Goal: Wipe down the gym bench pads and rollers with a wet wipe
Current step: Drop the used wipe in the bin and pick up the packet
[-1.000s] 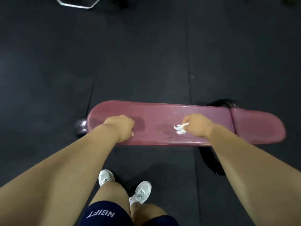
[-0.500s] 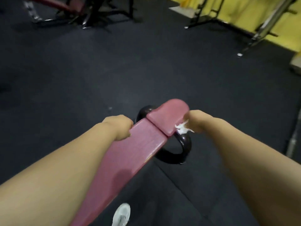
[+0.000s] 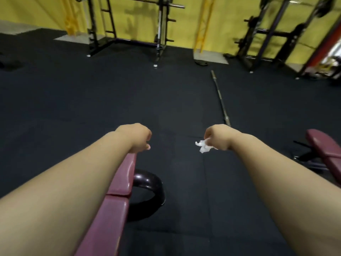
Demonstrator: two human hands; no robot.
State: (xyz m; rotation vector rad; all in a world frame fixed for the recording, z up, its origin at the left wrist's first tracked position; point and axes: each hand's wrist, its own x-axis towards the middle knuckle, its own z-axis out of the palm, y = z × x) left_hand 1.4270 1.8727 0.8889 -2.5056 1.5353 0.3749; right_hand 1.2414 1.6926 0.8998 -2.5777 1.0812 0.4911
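While right hand gripped wipe, left hand fisted empty over pad, barbell on floor ahead, racks beyond

Head-worn wide view, forward-down, close over bench pad

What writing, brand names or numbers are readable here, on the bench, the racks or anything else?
None can be read.
The maroon bench pad, the wet wipe in the right hand and the barbell on the floor bear no visible text.
The racks by the yellow wall are blurred; any labels on them are too small to tell.
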